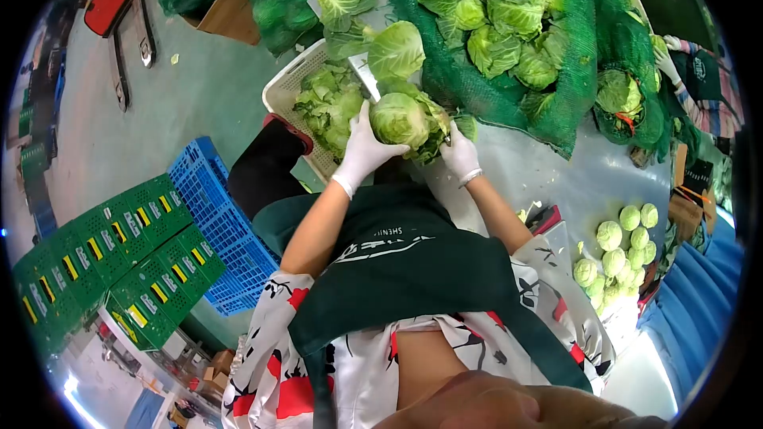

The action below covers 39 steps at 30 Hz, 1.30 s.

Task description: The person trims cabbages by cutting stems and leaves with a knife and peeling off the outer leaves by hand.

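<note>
My left hand (368,149), in a white glove, is wrapped round the left side of a green cabbage (399,119). Loose outer leaves hang off the cabbage's right side. There my right hand (460,152), also gloved, has its fingers closed at the leaves, with a small dark object (447,140) between them that I cannot make out clearly. Below and left of the cabbage stands a cream basket (280,94) holding cut leaves (327,103). More loose leaves (396,51) lie just beyond the cabbage.
A green net sack (584,56) full of cabbages lies ahead on the metal table (509,160). Trimmed cabbages (610,235) are piled at the right. Blue (226,226) and green crates (79,258) stand at the left. A co-worker (703,75) handles cabbages at the far right.
</note>
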{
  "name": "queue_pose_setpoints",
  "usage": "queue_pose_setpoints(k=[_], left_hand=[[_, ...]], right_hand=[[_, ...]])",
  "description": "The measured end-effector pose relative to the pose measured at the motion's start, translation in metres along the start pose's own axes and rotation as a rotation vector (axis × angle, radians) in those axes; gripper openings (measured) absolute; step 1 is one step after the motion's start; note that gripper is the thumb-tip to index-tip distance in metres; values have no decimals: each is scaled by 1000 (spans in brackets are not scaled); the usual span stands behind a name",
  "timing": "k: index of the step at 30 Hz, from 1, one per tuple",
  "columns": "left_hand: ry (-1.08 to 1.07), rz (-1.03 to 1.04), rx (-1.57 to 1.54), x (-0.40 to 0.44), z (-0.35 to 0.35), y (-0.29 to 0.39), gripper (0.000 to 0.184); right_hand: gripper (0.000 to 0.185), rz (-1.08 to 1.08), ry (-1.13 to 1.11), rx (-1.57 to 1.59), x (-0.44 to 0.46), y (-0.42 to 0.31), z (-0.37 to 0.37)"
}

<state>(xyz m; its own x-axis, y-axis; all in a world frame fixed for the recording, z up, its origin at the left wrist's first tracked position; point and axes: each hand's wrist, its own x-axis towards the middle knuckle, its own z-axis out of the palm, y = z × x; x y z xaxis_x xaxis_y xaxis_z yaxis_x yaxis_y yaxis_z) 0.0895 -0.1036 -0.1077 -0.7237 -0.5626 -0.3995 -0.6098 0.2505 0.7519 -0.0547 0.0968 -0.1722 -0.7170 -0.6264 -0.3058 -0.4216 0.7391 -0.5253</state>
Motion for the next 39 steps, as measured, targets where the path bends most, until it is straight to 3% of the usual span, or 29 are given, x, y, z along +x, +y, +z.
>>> queue_pose_setpoints(k=[2, 3, 5, 8, 10, 13, 16, 18, 20, 23, 26, 28, 29, 33, 36, 37, 39], left_hand=[[72, -126, -58, -5, 16, 3, 131], [125, -162, -122, -6, 31, 1, 131], [203, -217, -339, 1, 53, -19, 127], [214, -160, -351, 14, 31, -20, 117], [51, -201, -665, 18, 8, -21, 86], [-200, -371, -1174, 12, -19, -56, 69], [-227, -377, -1623, -6, -29, -66, 71], [-304, -270, -1826, -20, -46, -60, 77], [-257, -144, -1763, -26, -64, -49, 78], [-53, -161, -1557, -27, -76, -54, 82], [-54, -31, -1666, -39, -94, -31, 84], [-18, 33, -1470, -45, -104, -15, 96], [-81, 62, -1443, -40, -104, -24, 89], [-107, 59, -1144, -15, -90, -8, 77], [-182, 132, -826, 10, -69, -8, 72], [-207, 143, -717, 18, -64, -4, 73], [-312, 160, -656, 36, -48, 2, 78]], right_hand=[[66, 121, -111, 41, -6, -21, -11], [65, 54, -17, 18, -11, -18, -1], [64, 185, -94, 112, -11, -35, -10], [65, 311, -202, 397, -1, -30, -12], [66, 389, -297, 627, 9, -27, -25], [57, 466, -351, 714, 27, -12, -21], [47, 501, -347, 733, 29, -8, -15], [45, 528, -337, 755, 28, -9, -11], [47, 512, -267, 742, 25, -19, 5], [49, 562, -169, 766, 19, -50, 20], [50, 523, -134, 702, 19, -54, 19], [49, 360, -126, 372, 26, -42, 38], [49, 278, -124, 202, 28, -33, 47], [40, 101, -365, 549, 1, -117, -38], [35, 284, -223, 912, 17, -92, -45], [39, 287, -99, 986, 27, -81, -44], [44, 268, -65, 994, 32, -66, -53]])
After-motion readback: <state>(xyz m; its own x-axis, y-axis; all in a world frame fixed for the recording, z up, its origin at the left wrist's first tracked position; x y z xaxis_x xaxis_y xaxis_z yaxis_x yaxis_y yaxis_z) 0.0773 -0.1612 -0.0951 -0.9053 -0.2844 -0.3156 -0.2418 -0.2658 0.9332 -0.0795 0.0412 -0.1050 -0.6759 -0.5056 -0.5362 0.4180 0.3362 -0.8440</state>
